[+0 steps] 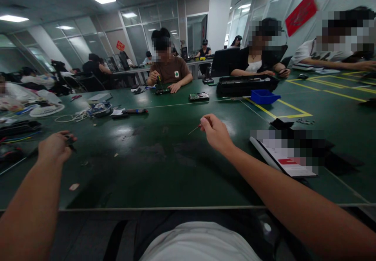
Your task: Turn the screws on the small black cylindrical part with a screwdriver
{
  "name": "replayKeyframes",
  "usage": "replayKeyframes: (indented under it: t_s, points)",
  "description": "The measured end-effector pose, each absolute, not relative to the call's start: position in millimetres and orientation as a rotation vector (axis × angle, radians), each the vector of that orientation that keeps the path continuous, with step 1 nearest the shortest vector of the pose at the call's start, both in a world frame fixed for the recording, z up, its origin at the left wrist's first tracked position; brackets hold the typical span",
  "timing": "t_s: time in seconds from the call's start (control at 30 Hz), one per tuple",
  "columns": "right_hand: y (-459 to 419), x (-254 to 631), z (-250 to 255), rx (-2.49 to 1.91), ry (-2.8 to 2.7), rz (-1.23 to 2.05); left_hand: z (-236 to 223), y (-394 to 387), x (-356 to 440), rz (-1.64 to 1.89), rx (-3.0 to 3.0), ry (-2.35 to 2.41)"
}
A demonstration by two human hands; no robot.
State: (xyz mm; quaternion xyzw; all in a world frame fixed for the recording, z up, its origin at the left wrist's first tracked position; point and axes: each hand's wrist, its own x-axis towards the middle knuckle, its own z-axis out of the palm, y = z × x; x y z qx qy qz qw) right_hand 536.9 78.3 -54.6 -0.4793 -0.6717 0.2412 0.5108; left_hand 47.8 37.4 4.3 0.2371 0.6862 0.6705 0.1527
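White shirt (202,243) below; pinching screwdriver (199,126) in right hand (216,134), dark object (69,139) in left hand (53,147), apparently readying; next needs aiming.

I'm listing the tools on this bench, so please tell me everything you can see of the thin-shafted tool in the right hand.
The tool looks like a small screwdriver. Its slim, straight shaft seems to be metal, with a red part where it meets the right hand. The grip hides most of the handle. The shaft slants down and leftward, over the green tabletop; whether its tip touches that surface is unclear, and the tip's shape is too small to tell.
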Motion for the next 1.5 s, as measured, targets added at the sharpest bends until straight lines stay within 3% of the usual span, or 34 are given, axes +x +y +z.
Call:
replayKeyframes:
  t_s: [0.37, 0.57, 0.73, 0.97, 1.5]
  points:
    - [78, 538, -53, -1.156, -1.578, 0.645, -12, 76, 258, 1.510, 1.073, 1.290]
    - [72, 538, -46, -1.187, -1.580, 0.598, -39, 92, 326, 1.124, 1.584, 1.257]
    - [71, 536, -47, -1.084, -1.528, 0.656, -65, 86, 336, 0.963, 1.811, 1.270]
    - [74, 532, -52, -0.880, -1.461, 0.807, -72, 75, 326, 1.049, 1.989, 1.341]
    - [75, 535, -53, -1.067, -1.563, 0.660, -67, 76, 325, 1.021, 2.019, 1.383]
